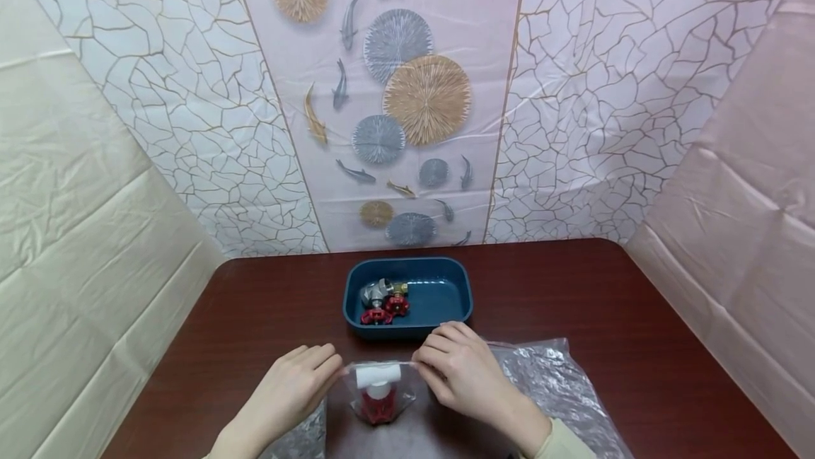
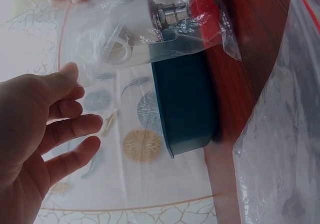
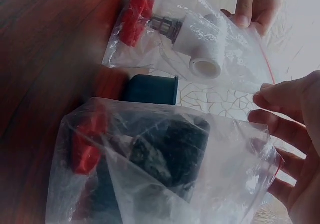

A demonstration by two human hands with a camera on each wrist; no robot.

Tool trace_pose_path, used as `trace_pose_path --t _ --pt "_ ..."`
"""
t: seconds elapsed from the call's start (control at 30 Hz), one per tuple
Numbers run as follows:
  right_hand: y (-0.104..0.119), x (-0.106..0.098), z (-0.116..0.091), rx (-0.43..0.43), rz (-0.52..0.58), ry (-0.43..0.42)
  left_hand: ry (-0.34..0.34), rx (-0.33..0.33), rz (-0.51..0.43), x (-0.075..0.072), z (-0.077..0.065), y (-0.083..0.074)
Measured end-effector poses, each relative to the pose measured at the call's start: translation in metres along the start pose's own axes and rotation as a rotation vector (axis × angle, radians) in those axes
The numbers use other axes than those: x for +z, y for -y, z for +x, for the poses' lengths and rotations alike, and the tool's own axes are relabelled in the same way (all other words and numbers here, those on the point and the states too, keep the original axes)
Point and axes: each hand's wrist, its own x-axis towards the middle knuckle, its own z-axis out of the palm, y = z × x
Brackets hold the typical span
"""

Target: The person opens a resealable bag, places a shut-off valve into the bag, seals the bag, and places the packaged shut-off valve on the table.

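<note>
A small clear zip bag (image 1: 410, 394) hangs upright between my two hands, its red-lined mouth stretched across the top. Inside is a white plastic tee-shaped valve (image 3: 200, 43) with a metal stem and a red handwheel (image 1: 378, 408) pointing down. My left hand (image 1: 289, 388) pinches one upper corner of the bag between thumb and forefinger; its other fingers are spread loosely in the left wrist view. The opposite corner is pinched by my right hand (image 1: 467, 374). Beside the right hand's lower fingers is another clear bag (image 3: 230, 169), with a red shape seen in or through it.
Behind the hands stands a blue tray (image 1: 439, 330) with metal valves (image 1: 382, 293) with red handwheels at its left side. Crinkled clear plastic (image 1: 554, 381) lies at the right, and more plastic (image 1: 302, 438) under the left forearm. The dark red table (image 1: 274, 303) meets patterned cloth walls.
</note>
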Motion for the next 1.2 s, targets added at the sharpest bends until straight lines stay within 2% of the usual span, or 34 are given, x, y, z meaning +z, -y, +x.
trace_pose_path --t 0.37,0.83,1.2 --pt "-0.001 0.002 -0.002 -0.009 -0.03 0.028 0.007 0.006 -0.024 -0.002 -0.004 0.001" --pt "-0.003 0.006 -0.006 -0.017 -0.032 0.013 0.016 0.016 -0.014 -0.003 -0.007 0.0" --pt "0.001 0.011 -0.01 0.004 0.026 0.008 -0.01 0.003 -0.007 -0.005 -0.015 0.004"
